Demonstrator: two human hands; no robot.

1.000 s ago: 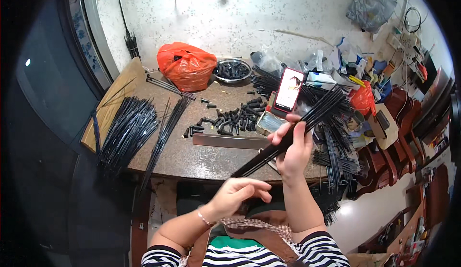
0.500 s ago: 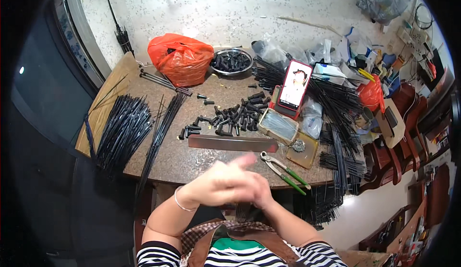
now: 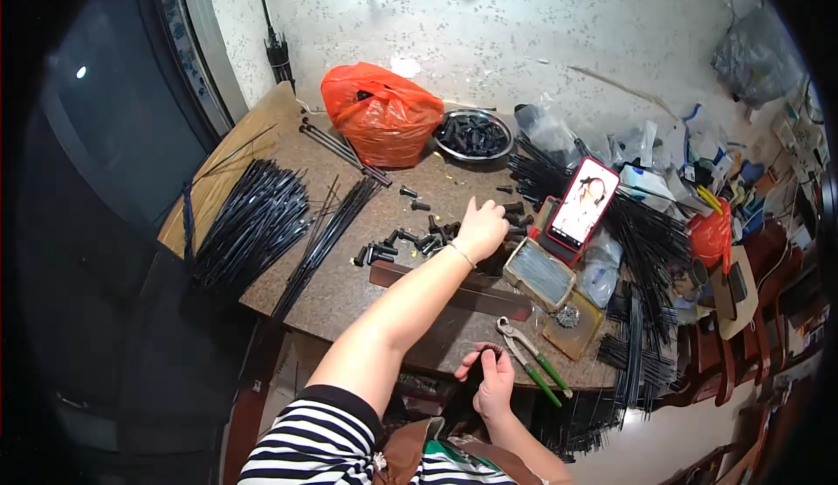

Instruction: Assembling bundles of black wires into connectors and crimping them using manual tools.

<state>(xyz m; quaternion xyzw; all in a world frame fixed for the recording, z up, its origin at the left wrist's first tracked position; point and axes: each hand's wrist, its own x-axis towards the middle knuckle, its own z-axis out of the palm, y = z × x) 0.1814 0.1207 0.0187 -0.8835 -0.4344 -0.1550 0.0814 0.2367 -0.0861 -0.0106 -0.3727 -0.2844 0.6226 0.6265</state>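
Observation:
My left hand (image 3: 481, 227) reaches out over the stone table (image 3: 349, 288). Its fingers are curled down into a loose pile of small black caps (image 3: 419, 242) in the middle. My right hand (image 3: 494, 382) stays close to my body at the table's front edge. It is shut on a bundle of thin black rods (image 3: 490, 350), seen end-on with a reddish band around its top. The rest of that bundle is hidden below the table edge.
An orange plastic bag (image 3: 381, 115) and a metal bowl of black parts (image 3: 474, 134) stand at the back. A propped phone (image 3: 582, 204), a clear box (image 3: 539, 274) and green-handled pliers (image 3: 534, 363) lie to the right. Bundles of black rods lie at left (image 3: 253, 223) and right (image 3: 650, 249).
My hands were together in front of my chest. My left hand has since stretched forward to the pile of caps, and my right hand has dropped to the table's front edge with the bundle.

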